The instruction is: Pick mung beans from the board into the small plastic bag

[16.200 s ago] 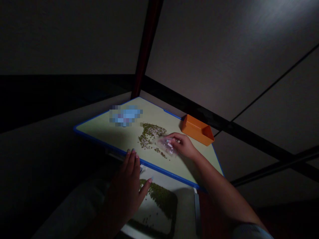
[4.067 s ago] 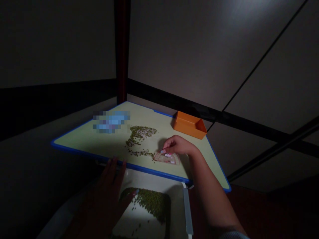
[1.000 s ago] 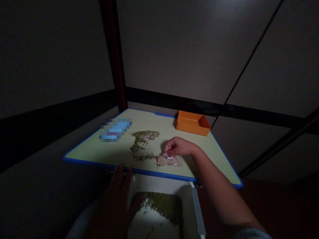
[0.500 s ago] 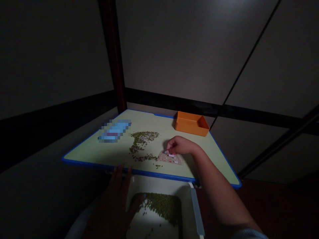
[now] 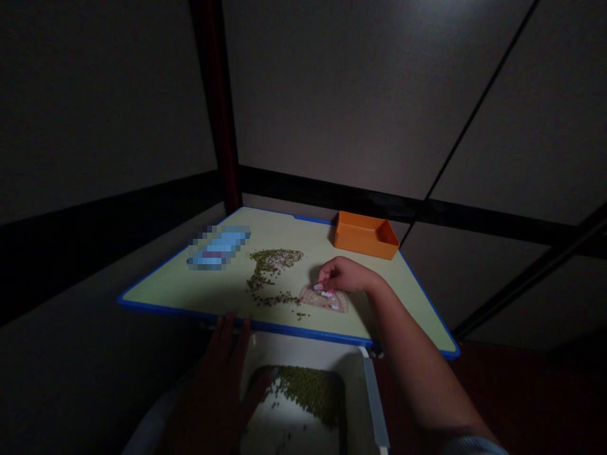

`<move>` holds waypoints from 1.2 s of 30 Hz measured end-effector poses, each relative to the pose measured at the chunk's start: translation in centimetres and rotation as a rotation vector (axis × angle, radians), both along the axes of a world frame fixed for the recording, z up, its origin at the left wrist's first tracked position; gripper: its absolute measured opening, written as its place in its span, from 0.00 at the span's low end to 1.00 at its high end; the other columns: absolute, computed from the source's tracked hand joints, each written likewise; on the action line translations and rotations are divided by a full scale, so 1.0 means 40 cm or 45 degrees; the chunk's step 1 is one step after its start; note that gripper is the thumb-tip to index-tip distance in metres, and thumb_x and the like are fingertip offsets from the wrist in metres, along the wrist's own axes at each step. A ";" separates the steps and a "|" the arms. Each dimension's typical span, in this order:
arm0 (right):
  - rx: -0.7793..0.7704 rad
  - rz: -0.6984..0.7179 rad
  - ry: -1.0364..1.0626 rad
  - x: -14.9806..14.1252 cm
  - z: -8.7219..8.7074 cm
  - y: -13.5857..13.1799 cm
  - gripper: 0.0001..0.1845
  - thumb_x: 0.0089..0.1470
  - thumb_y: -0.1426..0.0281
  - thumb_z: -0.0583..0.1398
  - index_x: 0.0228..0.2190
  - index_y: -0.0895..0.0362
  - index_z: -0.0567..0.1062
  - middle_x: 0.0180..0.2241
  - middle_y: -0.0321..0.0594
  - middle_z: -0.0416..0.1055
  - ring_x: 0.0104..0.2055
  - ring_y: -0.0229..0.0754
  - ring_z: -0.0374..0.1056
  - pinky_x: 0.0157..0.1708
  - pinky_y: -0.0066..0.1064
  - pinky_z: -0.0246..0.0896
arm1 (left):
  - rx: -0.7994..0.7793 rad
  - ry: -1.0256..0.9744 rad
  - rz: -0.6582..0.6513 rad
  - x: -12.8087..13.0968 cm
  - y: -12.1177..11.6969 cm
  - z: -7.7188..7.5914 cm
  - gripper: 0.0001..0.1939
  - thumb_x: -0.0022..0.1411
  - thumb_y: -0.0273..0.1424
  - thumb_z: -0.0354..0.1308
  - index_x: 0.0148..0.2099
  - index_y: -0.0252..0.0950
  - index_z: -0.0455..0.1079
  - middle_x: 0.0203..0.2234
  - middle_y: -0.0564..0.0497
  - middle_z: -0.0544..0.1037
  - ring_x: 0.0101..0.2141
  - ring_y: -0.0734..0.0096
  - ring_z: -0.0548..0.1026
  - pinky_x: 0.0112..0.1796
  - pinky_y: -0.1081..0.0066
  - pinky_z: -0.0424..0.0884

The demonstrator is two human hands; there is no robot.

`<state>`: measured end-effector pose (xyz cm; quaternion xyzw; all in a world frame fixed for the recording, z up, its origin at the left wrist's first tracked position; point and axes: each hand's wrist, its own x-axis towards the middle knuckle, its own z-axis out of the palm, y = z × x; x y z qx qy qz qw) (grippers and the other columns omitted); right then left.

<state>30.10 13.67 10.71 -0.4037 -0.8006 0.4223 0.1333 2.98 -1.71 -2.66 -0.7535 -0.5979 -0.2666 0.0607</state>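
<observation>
My right hand (image 5: 344,275) pinches the curved top edge of a clear protractor (image 5: 327,300) with pink markings and figures. The protractor lies on, or just over, the cream tabletop, flat side towards me. Left of it, small green beans (image 5: 272,260) are spread in a curved patch, and a thin strip of them reaches the protractor's left end. A few strays sit near the front edge. My left hand (image 5: 222,373) is dim, with fingers spread at the table's blue front edge and the thumb over a white bin (image 5: 308,347), which holds more green beans (image 5: 313,388).
An orange open box (image 5: 365,237) stands at the table's back right. A blurred blue item (image 5: 220,246) lies on the left side. The table (image 5: 403,309) has a raised blue rim, and panelled walls (image 5: 355,95) rise close behind and to the left.
Since the oldest frame, the protractor has come closer to the front edge, and the beans' near part now trails towards it. In the last second it shifted slightly off several strays. My left hand stays put.
</observation>
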 end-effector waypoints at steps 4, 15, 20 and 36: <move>-0.043 0.051 0.015 -0.007 -0.009 0.001 0.07 0.45 0.69 0.63 0.25 0.61 0.76 0.20 0.32 0.70 0.24 0.34 0.63 0.29 0.26 0.56 | 0.029 0.017 -0.010 0.001 0.000 0.002 0.44 0.60 0.51 0.50 0.71 0.37 0.41 0.70 0.37 0.40 0.67 0.42 0.48 0.57 0.46 0.64; 0.051 0.001 -0.094 -0.005 -0.006 0.005 0.06 0.48 0.71 0.62 0.24 0.61 0.76 0.19 0.32 0.69 0.23 0.33 0.62 0.28 0.25 0.56 | 0.002 0.057 -0.004 0.001 -0.003 0.009 0.45 0.61 0.51 0.50 0.71 0.40 0.36 0.70 0.35 0.41 0.67 0.43 0.48 0.56 0.45 0.64; 0.064 -0.004 -0.030 -0.010 -0.010 0.003 0.07 0.50 0.70 0.62 0.25 0.62 0.76 0.20 0.32 0.68 0.24 0.32 0.60 0.27 0.25 0.54 | -0.015 0.036 -0.008 -0.001 -0.004 0.010 0.45 0.60 0.50 0.51 0.71 0.41 0.35 0.71 0.37 0.38 0.67 0.43 0.46 0.57 0.44 0.63; 0.038 0.007 0.070 -0.006 -0.017 0.008 0.11 0.50 0.66 0.64 0.28 0.63 0.78 0.20 0.33 0.69 0.23 0.31 0.59 0.27 0.24 0.55 | -0.111 -0.028 0.019 0.006 -0.005 0.023 0.43 0.59 0.51 0.51 0.70 0.39 0.43 0.71 0.39 0.39 0.67 0.43 0.47 0.59 0.46 0.61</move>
